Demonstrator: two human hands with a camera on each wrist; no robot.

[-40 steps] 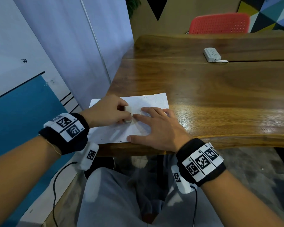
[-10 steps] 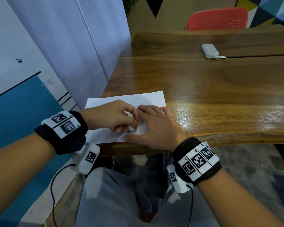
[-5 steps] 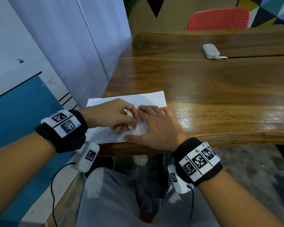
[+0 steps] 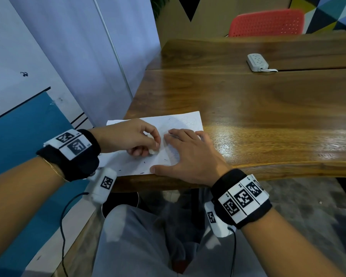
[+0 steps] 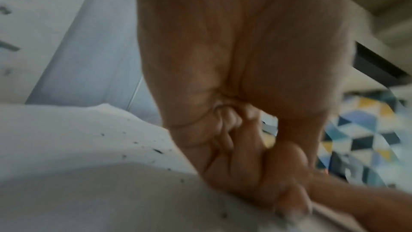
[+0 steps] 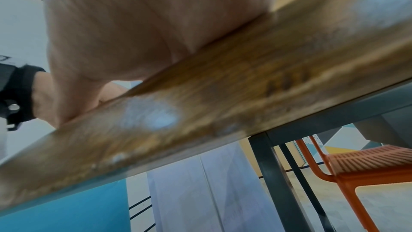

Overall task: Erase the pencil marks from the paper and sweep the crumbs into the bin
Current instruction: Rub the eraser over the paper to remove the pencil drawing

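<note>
A white sheet of paper [image 4: 180, 120] with faint pencil marks lies at the near left corner of the wooden table [image 4: 248, 108]. My left hand [image 4: 140, 140] pinches a small white eraser [image 4: 153, 151] and holds it down on the sheet. My right hand [image 4: 188, 154] lies flat beside it, fingers spread, pinning the paper. Dark eraser crumbs [image 4: 144, 162] dot the sheet near the front edge. The left wrist view shows the same crumbs [image 5: 158, 151] on the paper [image 5: 67, 138] beside my curled fingers [image 5: 240, 156]. The right wrist view shows only my palm [image 6: 133, 33] on the table edge [image 6: 223, 94].
A white power strip [image 4: 257, 62] with its cable lies far back on the table. A red perforated chair [image 4: 266, 23] stands behind it, also seen as the orange chair [image 6: 365, 161] under the table. A blue and white wall [image 4: 28, 116] runs close on the left. No bin is in view.
My left hand has rubbed the eraser back and forth over the middle of the sheet, and now it sits slightly nearer the front edge. The right hand has stayed pressed on the paper.
</note>
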